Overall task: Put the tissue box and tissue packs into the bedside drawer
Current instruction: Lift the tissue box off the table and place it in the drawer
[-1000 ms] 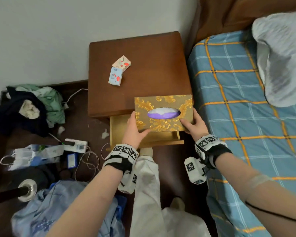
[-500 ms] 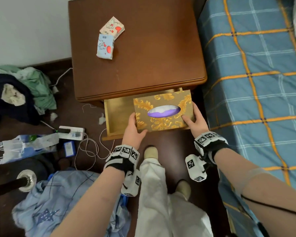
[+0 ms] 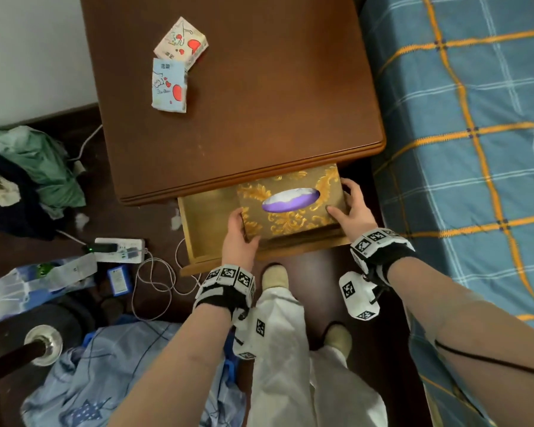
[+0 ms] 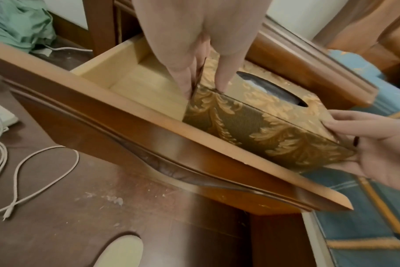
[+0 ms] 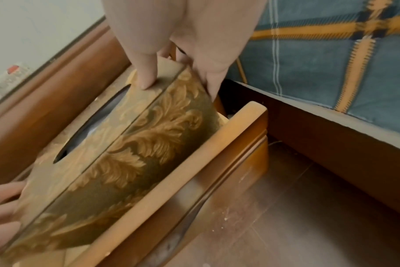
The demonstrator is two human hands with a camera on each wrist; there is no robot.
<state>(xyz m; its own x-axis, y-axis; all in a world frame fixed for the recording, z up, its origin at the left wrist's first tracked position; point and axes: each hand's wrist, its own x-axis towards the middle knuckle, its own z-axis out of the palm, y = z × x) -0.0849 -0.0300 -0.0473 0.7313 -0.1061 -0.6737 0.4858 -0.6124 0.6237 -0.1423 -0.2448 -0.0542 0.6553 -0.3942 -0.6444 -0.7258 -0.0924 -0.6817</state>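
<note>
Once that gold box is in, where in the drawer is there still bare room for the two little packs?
Bare drawer floor shows left of the tissue box, between the box and the drawer's left wall. The right side is crowded: the box sits against it, with the right hand there. The left hand grips the other end.

The bedside table [image 3: 244, 118] stands with the bed [image 3: 475, 149] at its right. Two tissue packs [image 3: 174, 64] lie touching on its top, toward its rear left. The drawer [image 3: 198, 229] juts out from its front, and the tissue box [image 3: 290, 204] sits in the drawer's right part, half under the tabletop's front edge.
</note>
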